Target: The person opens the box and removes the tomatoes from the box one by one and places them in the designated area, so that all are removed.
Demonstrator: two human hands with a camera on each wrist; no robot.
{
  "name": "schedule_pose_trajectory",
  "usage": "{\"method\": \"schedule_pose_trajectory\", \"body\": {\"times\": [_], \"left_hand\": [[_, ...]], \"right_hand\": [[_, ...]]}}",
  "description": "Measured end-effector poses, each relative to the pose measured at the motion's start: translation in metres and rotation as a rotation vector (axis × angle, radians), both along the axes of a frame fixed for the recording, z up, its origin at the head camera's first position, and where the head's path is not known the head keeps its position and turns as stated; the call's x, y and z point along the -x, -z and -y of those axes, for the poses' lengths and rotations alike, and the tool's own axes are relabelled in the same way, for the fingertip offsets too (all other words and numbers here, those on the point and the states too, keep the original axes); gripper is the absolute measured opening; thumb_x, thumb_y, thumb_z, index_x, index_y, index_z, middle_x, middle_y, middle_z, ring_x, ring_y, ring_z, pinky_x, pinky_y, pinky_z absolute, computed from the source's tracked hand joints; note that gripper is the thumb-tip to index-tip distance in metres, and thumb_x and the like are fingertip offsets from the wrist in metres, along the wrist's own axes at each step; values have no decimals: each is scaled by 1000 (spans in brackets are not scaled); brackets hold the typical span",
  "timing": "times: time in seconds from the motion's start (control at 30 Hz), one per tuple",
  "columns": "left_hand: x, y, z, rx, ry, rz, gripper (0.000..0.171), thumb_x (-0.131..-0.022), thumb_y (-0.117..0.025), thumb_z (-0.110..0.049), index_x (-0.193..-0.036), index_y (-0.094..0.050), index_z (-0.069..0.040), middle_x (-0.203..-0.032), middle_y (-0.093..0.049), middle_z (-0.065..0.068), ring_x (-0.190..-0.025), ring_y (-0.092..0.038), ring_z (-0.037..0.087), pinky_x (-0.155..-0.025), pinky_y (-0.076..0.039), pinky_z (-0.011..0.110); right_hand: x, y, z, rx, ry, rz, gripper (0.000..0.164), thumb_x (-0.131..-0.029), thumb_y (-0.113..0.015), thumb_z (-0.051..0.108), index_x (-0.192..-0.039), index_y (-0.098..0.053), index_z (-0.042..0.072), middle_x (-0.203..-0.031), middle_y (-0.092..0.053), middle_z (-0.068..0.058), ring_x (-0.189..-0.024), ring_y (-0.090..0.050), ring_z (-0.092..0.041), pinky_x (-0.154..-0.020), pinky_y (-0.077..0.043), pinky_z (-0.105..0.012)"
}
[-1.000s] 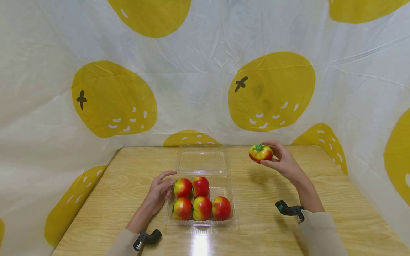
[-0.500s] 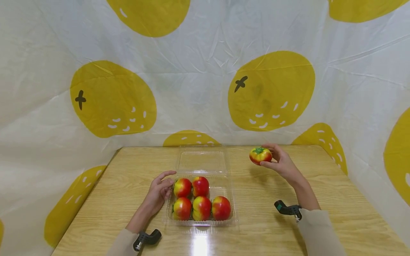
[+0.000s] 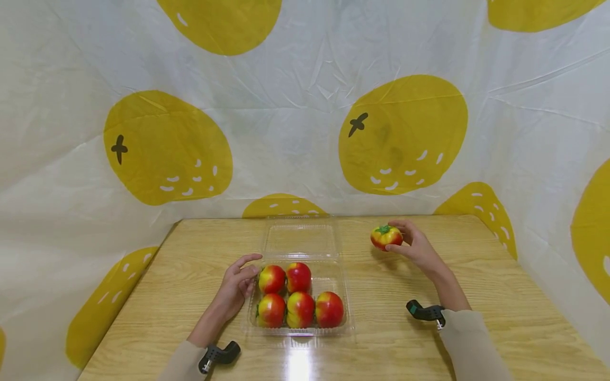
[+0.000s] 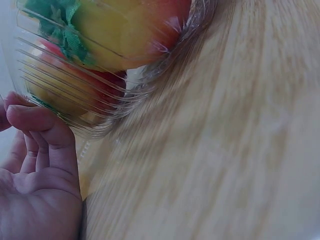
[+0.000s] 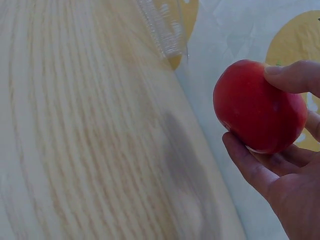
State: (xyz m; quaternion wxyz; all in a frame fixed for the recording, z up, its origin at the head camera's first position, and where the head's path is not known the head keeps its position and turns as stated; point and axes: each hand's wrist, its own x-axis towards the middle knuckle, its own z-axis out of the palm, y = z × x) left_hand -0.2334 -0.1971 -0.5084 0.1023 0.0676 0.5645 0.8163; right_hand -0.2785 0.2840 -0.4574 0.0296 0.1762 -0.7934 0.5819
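Observation:
My right hand (image 3: 419, 248) holds a red-and-yellow artificial persimmon (image 3: 387, 237) above the table, green leafy top up. In the right wrist view the thumb lies on one side of the persimmon (image 5: 260, 107) and the fingers on the other. An open clear plastic clamshell container (image 3: 329, 275) holds several more such persimmons (image 3: 300, 310); its back right spot has none. My left hand (image 3: 233, 284) pinches the container's left rim. In the left wrist view its thumb and a finger meet at the ribbed plastic wall (image 4: 100, 120).
The container's lid (image 3: 300, 241) lies folded back toward the rear of the wooden table (image 3: 395, 338). A white cloth (image 3: 286, 143) printed with yellow fruit hangs behind and at both sides. Each wrist bears a black camera mount (image 3: 425, 312).
My right hand has lowered a little with the persimmon, toward the table. The left hand and the container have stayed in place.

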Motion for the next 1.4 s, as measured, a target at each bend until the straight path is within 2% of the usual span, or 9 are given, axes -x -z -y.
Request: {"method": "schedule_pose_trajectory", "body": {"times": [0.17, 0.37, 0.47, 0.83, 1.0, 1.2, 1.4], "left_hand": [[1, 1, 0, 2, 1, 5, 30, -103, -52, -3, -131, -57, -13, -68, -60, -8, -50, -51, 2, -44, -40, 14], [1, 1, 0, 4, 0, 10, 31, -103, -52, -3, -132, -56, -12, -68, -59, -8, -50, -51, 2, -44, -40, 14], [1, 1, -1, 3, -1, 12, 31, -103, -53, -3, -132, -56, -11, -68, -58, -8, -49, -51, 2, -43, -41, 15], [1, 1, -1, 5, 1, 8, 36, -103, -52, -3, -139, -50, -3, -67, -60, -8, -48, -51, 3, -43, -40, 15], [0, 1, 0, 9, 1, -1, 33, -103, -52, -3, -137, -52, -6, -66, -59, -8, -48, -51, 3, -44, -41, 15], [1, 2, 0, 1, 7, -17, 31, -104, -51, -3, -133, -55, -10, -66, -59, -9, -47, -51, 3, -43, -41, 15], [1, 1, 0, 0, -1, -8, 31, -103, -51, -2, -133, -55, -9, -67, -60, -8, -47, -52, 3, -43, -41, 15]], "right_hand": [[0, 4, -1, -25, 10, 15, 61, -94, -69, 2, -146, -38, -8, -146, -46, -34, -116, -53, -6, -92, -49, -10], [1, 8, -2, -45, 25, 45, 63, -94, -69, 4, -148, -37, -7, -148, -44, -35, -130, -50, -39, -92, -46, -8], [2, 11, -2, -49, 30, 64, 64, -94, -70, 4, -148, -37, -7, -150, -42, -35, -135, -45, -49, -93, -44, -6], [4, 16, -3, -60, 37, 95, 65, -94, -71, 6, -148, -37, -6, -151, -42, -36, -138, -44, -49, -95, -40, -5], [4, 17, -2, -85, 56, 90, 64, -94, -71, 7, -149, -39, -5, -151, -43, -35, -136, -46, -49, -95, -40, -7], [6, 20, -3, -71, 43, 102, 65, -94, -72, 6, -148, -38, -6, -152, -42, -36, -143, -40, -52, -97, -37, -5], [9, 26, -4, -73, 50, 98, 65, -92, -73, 5, -147, -39, -7, -150, -43, -36, -140, -43, -49, -95, -37, -5]]}}
